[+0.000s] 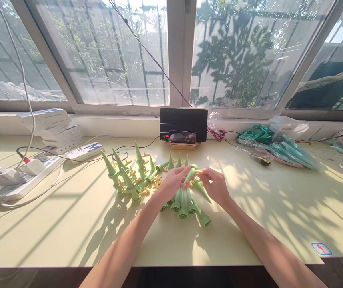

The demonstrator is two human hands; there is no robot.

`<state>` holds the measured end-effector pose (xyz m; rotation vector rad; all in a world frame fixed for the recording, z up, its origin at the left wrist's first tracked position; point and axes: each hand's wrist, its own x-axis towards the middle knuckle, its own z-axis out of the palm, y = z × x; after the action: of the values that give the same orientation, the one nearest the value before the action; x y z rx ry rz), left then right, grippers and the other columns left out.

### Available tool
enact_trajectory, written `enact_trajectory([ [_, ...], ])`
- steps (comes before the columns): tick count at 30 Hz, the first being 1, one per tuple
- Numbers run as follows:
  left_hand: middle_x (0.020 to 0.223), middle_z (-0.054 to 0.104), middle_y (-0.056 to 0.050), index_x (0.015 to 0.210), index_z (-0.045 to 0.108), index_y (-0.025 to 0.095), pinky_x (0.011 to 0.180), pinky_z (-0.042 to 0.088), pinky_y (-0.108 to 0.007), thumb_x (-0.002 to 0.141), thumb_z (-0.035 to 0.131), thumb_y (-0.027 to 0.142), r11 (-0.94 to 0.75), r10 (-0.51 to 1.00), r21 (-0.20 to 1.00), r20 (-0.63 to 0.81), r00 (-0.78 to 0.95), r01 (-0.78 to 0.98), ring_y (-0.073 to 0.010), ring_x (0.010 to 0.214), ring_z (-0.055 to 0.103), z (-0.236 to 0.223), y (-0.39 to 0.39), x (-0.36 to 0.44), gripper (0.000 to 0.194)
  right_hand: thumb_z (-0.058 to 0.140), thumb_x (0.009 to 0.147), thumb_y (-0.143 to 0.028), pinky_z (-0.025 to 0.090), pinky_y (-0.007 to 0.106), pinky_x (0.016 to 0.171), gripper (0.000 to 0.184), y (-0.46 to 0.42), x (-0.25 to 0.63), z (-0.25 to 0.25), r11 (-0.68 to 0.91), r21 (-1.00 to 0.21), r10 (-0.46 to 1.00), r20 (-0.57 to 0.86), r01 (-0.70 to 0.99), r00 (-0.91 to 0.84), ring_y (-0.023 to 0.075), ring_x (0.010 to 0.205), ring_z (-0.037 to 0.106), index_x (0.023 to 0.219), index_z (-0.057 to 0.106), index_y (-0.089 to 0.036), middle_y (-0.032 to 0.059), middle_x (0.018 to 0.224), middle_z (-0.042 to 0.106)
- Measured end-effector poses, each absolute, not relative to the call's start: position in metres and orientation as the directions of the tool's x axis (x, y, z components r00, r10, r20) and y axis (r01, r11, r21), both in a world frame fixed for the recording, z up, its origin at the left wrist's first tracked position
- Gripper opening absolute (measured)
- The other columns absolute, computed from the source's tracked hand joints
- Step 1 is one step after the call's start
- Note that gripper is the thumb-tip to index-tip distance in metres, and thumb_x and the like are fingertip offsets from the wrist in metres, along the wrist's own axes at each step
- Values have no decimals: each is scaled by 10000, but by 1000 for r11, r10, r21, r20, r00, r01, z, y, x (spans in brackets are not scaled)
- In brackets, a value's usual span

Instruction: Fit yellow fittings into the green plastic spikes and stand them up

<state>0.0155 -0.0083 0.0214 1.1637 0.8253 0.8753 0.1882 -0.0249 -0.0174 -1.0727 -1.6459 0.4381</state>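
My left hand [177, 179] is closed around a green plastic plant watering spike [190, 173], lifted above the table. My right hand [215, 183] pinches a small yellow valve piece [199, 172] at the side of that spike; whether it sits inside the spike I cannot tell. Beneath my hands lie several green cone-shaped spikes [183, 214] with their round open ends toward me. To the left, several more spikes [132, 188] stand upright with yellow pieces attached. Loose yellow valve pieces [157, 182] are heaped beside my left hand, partly hidden by it.
A black tablet [183, 120] with a phone [182, 137] before it stands against the sill. White boxes [53, 128] and a power strip [27, 180] with cables occupy the left. Green plastic bags [291, 152] and a black-and-yellow object [264, 161] lie at the right back.
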Motion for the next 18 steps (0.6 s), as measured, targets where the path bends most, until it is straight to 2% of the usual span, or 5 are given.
enact_trajectory([
  [3,675,551,-18,746,624,133,450,277,-203,719,714,543,219,857,963,-112,503,-160,-63,516,453,22,-9,14,420,489,905,-325,460,257,593,243,-26,187,-16,541,-712,808,587,448,-43,135,600,508,713,564,-195,21,677,600],
  [10,571,371,43,705,598,135,452,221,-209,718,736,497,107,862,972,16,507,-212,-45,482,299,16,-8,14,387,527,873,-329,406,246,526,240,-27,184,-16,486,-806,860,511,339,-18,119,552,472,684,565,-187,1,629,561],
  [14,596,451,26,868,661,131,453,278,-216,758,686,515,-55,892,989,112,438,-140,-56,473,341,10,-6,15,400,577,844,-368,348,242,485,256,-26,184,-17,406,-887,910,414,222,-11,106,519,419,666,548,-186,-25,575,479],
  [18,586,488,27,1108,659,144,456,337,-221,814,645,442,-203,912,978,207,354,-49,-70,463,387,5,-6,18,418,628,813,-444,269,236,434,321,-26,182,-15,259,-965,966,258,40,-38,83,458,339,653,529,-184,-58,511,383],
])
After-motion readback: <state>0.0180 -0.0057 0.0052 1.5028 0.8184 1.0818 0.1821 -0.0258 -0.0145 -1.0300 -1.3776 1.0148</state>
